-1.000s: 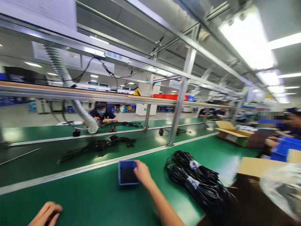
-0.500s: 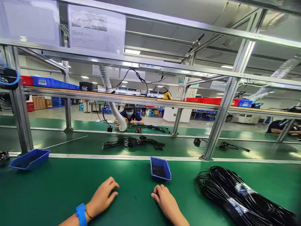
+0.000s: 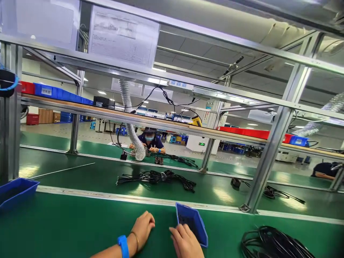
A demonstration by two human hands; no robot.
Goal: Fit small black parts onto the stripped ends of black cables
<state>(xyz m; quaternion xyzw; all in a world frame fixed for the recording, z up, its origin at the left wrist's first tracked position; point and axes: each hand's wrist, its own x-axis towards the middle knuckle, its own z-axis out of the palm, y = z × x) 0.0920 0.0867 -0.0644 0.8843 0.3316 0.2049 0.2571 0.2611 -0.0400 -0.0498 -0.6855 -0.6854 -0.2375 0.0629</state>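
A small blue bin (image 3: 201, 229) with small dark pieces inside stands on the green tabletop. My right hand (image 3: 186, 242) is at its near left side, covering part of it. The fingers of that hand are bent and a little apart, with nothing visible in them. To the left, over the bare mat, is my left hand (image 3: 143, 227), a blue band on its wrist. Its fingers are curled in, and whatever they may hold is hidden. On the right lies a large coil of black cable (image 3: 274, 242), cut off by the lower edge.
Another blue bin (image 3: 20, 193) is at the far left. Beyond the metal rail (image 3: 120, 199) lies a bundle of black cables (image 3: 158, 176). A metal post (image 3: 271, 154) rises at the right. Across the bench sits a person (image 3: 158, 143) behind a silver flexible duct (image 3: 131, 132).
The view has tilted and shifted. My right hand has come up to the near bin and now partly covers it. My left hand is closer to the right one, its fingers more curled.
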